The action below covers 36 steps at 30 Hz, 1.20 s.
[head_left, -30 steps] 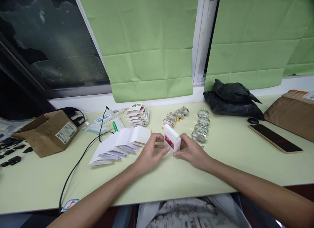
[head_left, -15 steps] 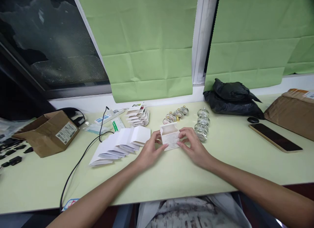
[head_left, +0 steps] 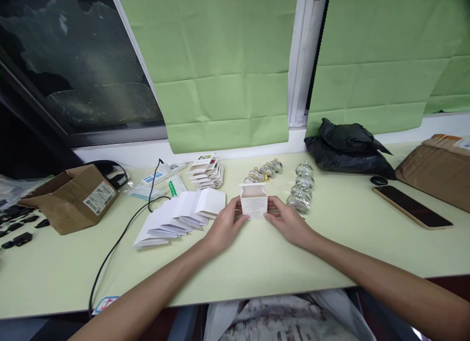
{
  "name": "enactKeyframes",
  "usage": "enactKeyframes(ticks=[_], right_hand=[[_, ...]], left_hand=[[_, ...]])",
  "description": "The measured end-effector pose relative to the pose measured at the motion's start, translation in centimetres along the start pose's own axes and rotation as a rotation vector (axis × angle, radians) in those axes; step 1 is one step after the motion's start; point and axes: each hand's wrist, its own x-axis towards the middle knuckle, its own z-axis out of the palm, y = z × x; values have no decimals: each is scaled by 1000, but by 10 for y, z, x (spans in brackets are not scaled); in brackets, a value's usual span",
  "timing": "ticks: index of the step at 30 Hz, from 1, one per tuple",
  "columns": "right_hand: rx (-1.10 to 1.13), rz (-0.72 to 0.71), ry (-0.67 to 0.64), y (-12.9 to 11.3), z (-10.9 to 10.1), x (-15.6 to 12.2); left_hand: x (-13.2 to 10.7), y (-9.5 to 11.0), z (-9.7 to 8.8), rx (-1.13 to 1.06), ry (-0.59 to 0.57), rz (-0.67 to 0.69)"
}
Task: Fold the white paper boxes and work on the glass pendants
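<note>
A small white carton (head_left: 254, 207) with fine print on its near face stands upright on the table, its top open. My left hand (head_left: 226, 222) grips its left side, thumb on the near face. On the right side, my right hand (head_left: 288, 220) holds it the same way. Left of it lies a fanned row of white folded cartons (head_left: 179, 213). Behind the carton sit several silvery ornaments with gold tops (head_left: 267, 170). A second row of shiny silver ornaments (head_left: 301, 185) stands just beyond my right hand.
A stack of printed cards or flat boxes (head_left: 207, 170) lies at the back. An open cardboard box (head_left: 73, 199) and black cable (head_left: 121, 245) are left. On the right are a black plastic bag (head_left: 348, 150), a phone (head_left: 411, 206) and a brown parcel (head_left: 436, 167).
The white carton has turned from tilted to squarely upright, its near face now toward me. Both hands have kept their hold and shifted slightly with it.
</note>
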Motion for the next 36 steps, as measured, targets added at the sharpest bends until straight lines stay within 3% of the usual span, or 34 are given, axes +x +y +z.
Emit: enactKeyframes(ticks=[7,13,15,19,22,25,30,36], right_hand=[[40,20,-13,1,-1,-2],[14,3,-3,6,1,-8],[-32,11,14,8,1,-12],[-136,27,59,12,0,-20],[-174,1,55,10,0,-25],[-259,-27,51,2,0,-28],[-442,-86,-4,-13,1,-30],[-356,-45,-44,-21,1,-28]], left_hand=[[0,-5,3,4,3,-54],[-13,0,-1,82,50,24],[-17,7,-12,211,71,109],[-17,13,-44,676,147,258],[-12,3,-59,932,300,140],[-9,-11,-60,1049,387,69],[-7,-18,-53,1050,385,65],[-5,-17,-51,1081,335,35]])
